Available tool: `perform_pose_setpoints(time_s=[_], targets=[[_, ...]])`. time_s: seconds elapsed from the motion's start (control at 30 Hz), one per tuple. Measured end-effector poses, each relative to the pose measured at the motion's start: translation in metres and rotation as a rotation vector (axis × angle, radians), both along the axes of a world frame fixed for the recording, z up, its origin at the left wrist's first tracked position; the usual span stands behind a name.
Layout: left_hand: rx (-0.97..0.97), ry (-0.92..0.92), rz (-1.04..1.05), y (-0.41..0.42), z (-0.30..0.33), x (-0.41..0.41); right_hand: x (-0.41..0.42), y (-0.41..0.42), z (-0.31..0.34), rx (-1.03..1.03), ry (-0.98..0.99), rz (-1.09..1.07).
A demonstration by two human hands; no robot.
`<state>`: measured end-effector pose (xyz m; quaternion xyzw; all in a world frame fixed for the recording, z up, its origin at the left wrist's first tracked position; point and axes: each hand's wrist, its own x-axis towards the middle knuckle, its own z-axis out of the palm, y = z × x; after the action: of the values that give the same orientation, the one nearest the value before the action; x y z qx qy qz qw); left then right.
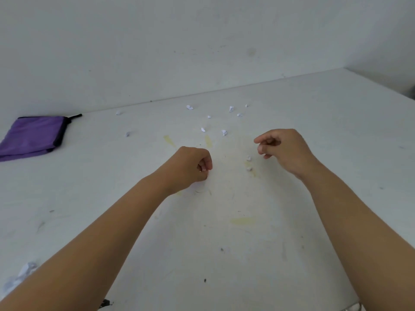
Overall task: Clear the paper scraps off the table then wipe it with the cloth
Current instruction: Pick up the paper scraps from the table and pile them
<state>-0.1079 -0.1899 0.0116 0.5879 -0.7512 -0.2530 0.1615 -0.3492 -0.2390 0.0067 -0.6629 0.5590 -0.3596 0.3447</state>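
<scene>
Several small white paper scraps (224, 132) lie scattered on the far middle of the white table (336, 153). Two more scraps (248, 163) sit just below my right hand's fingertips. My left hand (190, 167) is curled into a fist near the table's middle, low over the surface, and a bit of white paper shows between its fingers. My right hand (283, 149) hovers to the right with its fingers loosely curled and nothing in them. A folded purple cloth (33, 138) with a black edge lies at the far left.
The table meets a white wall along its back edge. Yellowish stains (242, 220) and dark specks mark the surface. A larger crumpled white paper (24, 272) lies at the near left, partly behind my left forearm. Single scraps (127, 134) lie toward the cloth.
</scene>
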Motion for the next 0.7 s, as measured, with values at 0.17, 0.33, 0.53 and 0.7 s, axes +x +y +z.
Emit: perform_pose_setpoints(time_s=[0.17,0.33,0.53,0.7], targets=[[-0.048,0.137,-0.017,-0.007,0.004,-0.026,-0.001,-0.002,-0.005,-0.065,0.240,0.059],[-0.133,0.136,-0.037,-0.013,-0.001,-0.056,0.007,0.001,-0.006,-0.180,0.451,0.206],[-0.137,0.105,-0.020,-0.015,-0.008,-0.070,0.010,-0.006,-0.010,-0.180,0.636,0.304],[-0.137,0.058,-0.054,-0.020,-0.012,-0.082,0.002,-0.006,-0.007,-0.117,0.431,0.126]])
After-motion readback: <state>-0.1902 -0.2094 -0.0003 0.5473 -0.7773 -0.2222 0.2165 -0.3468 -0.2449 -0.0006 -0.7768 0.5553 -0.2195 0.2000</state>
